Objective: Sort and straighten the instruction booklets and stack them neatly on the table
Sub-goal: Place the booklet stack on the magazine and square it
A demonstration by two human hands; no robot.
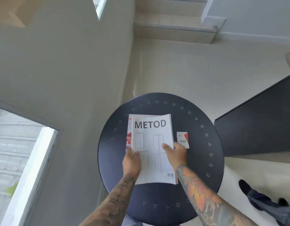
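A white booklet marked METOD point(151, 137) lies on top of a stack on the round black table point(198, 152). Under it a booklet with a red picture point(129, 137) sticks out along the left side. My left hand point(132, 162) grips the stack's left edge, thumb on top. My right hand point(175, 154) holds the stack's right edge, fingers spread over the cover. A small white and red booklet point(183, 139) lies apart on the table, just right of the stack and beyond my right hand.
A black panel or tabletop point(258, 126) stands to the right of the round table. A person's leg and dark shoe point(255, 196) are on the tiled floor at lower right. Steps point(173, 30) rise at the back; a wall and a window point(18, 152) are on the left.
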